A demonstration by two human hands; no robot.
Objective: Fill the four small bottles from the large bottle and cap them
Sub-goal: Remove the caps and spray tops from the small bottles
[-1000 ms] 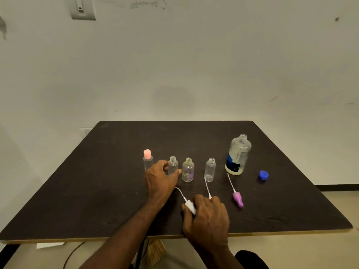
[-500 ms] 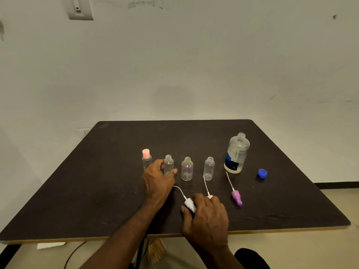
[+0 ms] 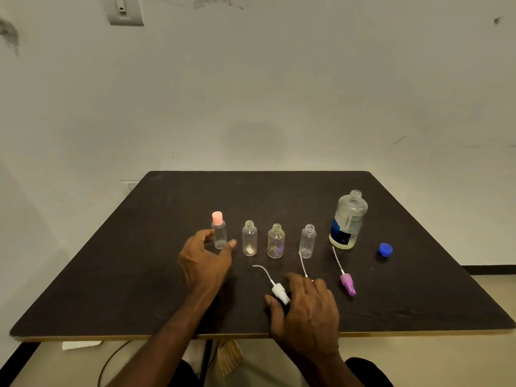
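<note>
Four small clear bottles stand in a row on the dark table (image 3: 418,303). The leftmost small bottle (image 3: 220,236) wears a pink cap; the second small bottle (image 3: 249,239), third small bottle (image 3: 276,242) and fourth small bottle (image 3: 307,242) are uncapped. The large bottle (image 3: 348,219) stands uncapped at the right, its blue cap (image 3: 385,250) beside it. My left hand (image 3: 203,263) cups loosely around the pink-capped bottle, with a gap at the thumb. My right hand (image 3: 304,311) rests on the table, the white spray cap (image 3: 279,292) lying between thumb and forefinger.
A purple spray cap (image 3: 347,284) with its thin tube lies right of my right hand. Another thin tube (image 3: 303,265) runs from under my right fingers toward the fourth bottle. The table's front edge is just below my wrists. A white wall stands behind the table.
My left hand let go of the second small bottle and moved left to the pink-capped one. My right hand has stayed by the white spray cap.
</note>
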